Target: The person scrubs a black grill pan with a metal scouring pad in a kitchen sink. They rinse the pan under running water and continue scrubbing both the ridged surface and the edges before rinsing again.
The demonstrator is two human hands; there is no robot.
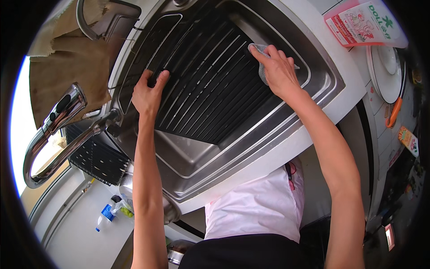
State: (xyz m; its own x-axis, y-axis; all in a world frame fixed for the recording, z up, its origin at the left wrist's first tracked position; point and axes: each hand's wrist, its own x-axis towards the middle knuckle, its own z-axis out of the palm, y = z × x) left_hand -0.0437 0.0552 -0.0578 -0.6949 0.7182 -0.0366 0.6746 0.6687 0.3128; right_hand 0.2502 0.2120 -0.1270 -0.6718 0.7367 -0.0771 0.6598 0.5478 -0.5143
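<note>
A black ribbed panel (pixel 215 95), perhaps a grill plate or a drainer tray, spans the stainless steel sink (pixel 188 151) at a slant. My left hand (pixel 147 95) grips its left edge, with the thumb on the near side and the fingers partly hidden. At the opposite edge my right hand (pixel 280 69) presses a bunched grey cloth (pixel 262 72) against the ribs. Part of the cloth sticks out beyond my fingers. The ribs catch light in thin bright lines.
A chrome faucet (pixel 43 138) curves up at the left, near brown cloth (pixel 70 77). A black perforated rack (pixel 97 158) stands below it. At the upper right are a pink dishwashing liquid jug (pixel 366 25), white plates (pixel 384 74) and an orange handle (pixel 393 112). A plastic bottle (pixel 105 215) lies lower left.
</note>
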